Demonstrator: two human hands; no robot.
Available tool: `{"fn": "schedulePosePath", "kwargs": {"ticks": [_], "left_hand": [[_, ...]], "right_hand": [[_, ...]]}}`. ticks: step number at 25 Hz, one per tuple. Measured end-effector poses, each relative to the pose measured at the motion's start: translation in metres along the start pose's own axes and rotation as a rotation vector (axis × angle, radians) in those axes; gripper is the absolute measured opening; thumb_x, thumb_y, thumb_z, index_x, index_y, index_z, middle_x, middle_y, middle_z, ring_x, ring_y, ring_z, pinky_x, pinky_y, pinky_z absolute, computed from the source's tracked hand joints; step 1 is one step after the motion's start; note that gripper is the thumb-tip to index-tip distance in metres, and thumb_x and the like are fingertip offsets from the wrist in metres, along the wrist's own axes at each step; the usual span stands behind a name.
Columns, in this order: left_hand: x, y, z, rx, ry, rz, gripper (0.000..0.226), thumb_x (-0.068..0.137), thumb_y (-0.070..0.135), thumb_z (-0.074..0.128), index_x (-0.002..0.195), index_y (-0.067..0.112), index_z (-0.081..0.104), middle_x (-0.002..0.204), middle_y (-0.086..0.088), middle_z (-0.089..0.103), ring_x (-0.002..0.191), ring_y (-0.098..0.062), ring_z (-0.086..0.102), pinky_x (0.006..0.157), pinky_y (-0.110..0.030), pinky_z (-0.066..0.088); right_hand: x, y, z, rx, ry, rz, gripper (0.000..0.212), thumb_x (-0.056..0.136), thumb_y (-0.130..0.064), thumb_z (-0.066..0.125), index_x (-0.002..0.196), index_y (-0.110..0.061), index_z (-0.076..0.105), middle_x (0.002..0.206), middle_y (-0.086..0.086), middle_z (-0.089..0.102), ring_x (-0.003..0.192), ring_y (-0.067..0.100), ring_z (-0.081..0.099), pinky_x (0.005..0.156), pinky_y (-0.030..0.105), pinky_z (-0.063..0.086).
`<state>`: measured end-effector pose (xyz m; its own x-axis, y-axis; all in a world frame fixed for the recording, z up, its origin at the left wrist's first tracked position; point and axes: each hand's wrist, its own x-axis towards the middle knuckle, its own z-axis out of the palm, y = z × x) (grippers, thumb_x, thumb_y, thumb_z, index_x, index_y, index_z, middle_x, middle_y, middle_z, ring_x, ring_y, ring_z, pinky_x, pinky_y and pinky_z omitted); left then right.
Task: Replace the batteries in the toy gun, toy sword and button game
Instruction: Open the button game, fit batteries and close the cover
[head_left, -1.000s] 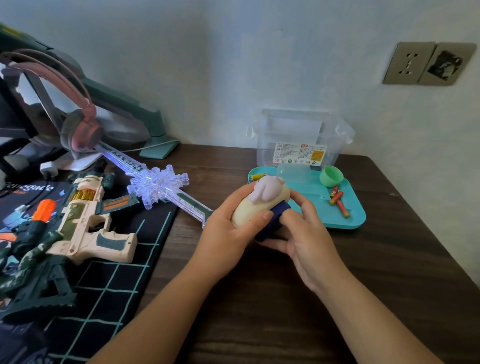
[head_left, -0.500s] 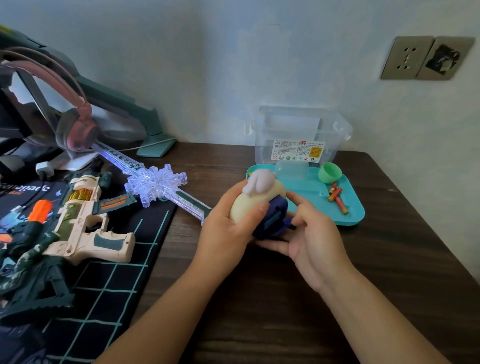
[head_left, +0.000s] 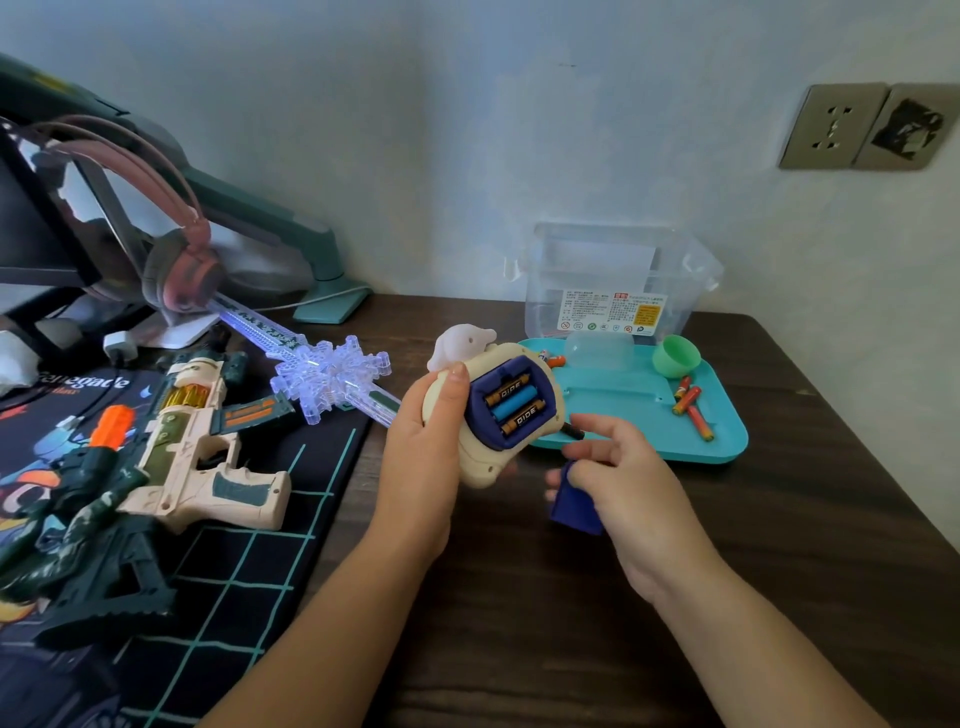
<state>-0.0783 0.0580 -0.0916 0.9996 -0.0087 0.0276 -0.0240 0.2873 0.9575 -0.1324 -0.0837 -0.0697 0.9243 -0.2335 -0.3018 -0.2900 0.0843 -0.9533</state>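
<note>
Well, the left hand (head_left: 415, 467) is gripping the cream plastic button game (head_left: 485, 465) above the dark wooden desk (head_left: 519, 597), its battery bay (head_left: 514, 410) lying open, while the right hand (head_left: 623, 483) is pinching the loose dark-blue plastic cover (head_left: 571, 512) just beside it.

The batteries (head_left: 508, 393) read "DIDE", and the desk mat (head_left: 260, 561) reads "Renegade".

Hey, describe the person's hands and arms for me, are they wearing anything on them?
Nothing is worn. The left forearm and right forearm are bare to the frame edge, no sleeves showing. The left hand and right hand have no gloves, rings, watch or bracelet in view.
</note>
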Motion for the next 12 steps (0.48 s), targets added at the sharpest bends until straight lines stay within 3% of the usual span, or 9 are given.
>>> {"fn": "schedulePosePath", "kwargs": {"ticks": [3, 5, 8, 12], "left_hand": [[-0.002, 0.004, 0.000, -0.030, -0.024, -0.036, 0.039, 0.097, 0.044, 0.051, 0.120, 0.015, 0.064, 0.107, -0.014, 0.074, 0.094, -0.034, 0.073, 0.061, -0.047, 0.061], [-0.002, 0.004, 0.000, -0.018, -0.031, -0.037, 0.043, 0.093, 0.048, 0.053, 0.120, 0.017, 0.064, 0.108, -0.013, 0.074, 0.095, -0.034, 0.073, 0.065, -0.050, 0.062], [-0.002, 0.002, 0.000, 0.029, -0.024, 0.018, 0.046, 0.085, 0.056, 0.058, 0.117, 0.023, 0.067, 0.110, -0.008, 0.074, 0.102, -0.031, 0.072, 0.084, -0.061, 0.057], [-0.006, -0.001, 0.004, 0.130, -0.027, 0.116, 0.043, 0.088, 0.053, 0.060, 0.120, 0.025, 0.066, 0.112, 0.002, 0.073, 0.106, -0.018, 0.070, 0.093, -0.050, 0.056]], "right_hand": [[0.006, 0.009, -0.005, -0.551, 0.010, -0.110, 0.044, 0.089, -0.014, 0.062, 0.126, -0.033, 0.047, 0.104, -0.010, 0.059, 0.094, 0.009, 0.059, 0.073, 0.023, 0.051], [0.005, 0.011, -0.005, -0.737, 0.178, -0.394, 0.030, 0.089, -0.027, 0.062, 0.116, -0.036, 0.051, 0.104, -0.017, 0.053, 0.098, 0.002, 0.053, 0.073, 0.012, 0.041], [-0.004, 0.006, -0.001, -0.641, 0.319, -0.766, 0.016, 0.086, -0.033, 0.062, 0.101, -0.034, 0.056, 0.098, -0.021, 0.049, 0.098, -0.005, 0.049, 0.075, 0.001, 0.038], [-0.004, 0.009, 0.004, -0.604, 0.258, -0.687, 0.029, 0.086, -0.034, 0.063, 0.114, -0.034, 0.059, 0.106, -0.017, 0.048, 0.101, -0.007, 0.047, 0.076, 0.000, 0.038]]}}
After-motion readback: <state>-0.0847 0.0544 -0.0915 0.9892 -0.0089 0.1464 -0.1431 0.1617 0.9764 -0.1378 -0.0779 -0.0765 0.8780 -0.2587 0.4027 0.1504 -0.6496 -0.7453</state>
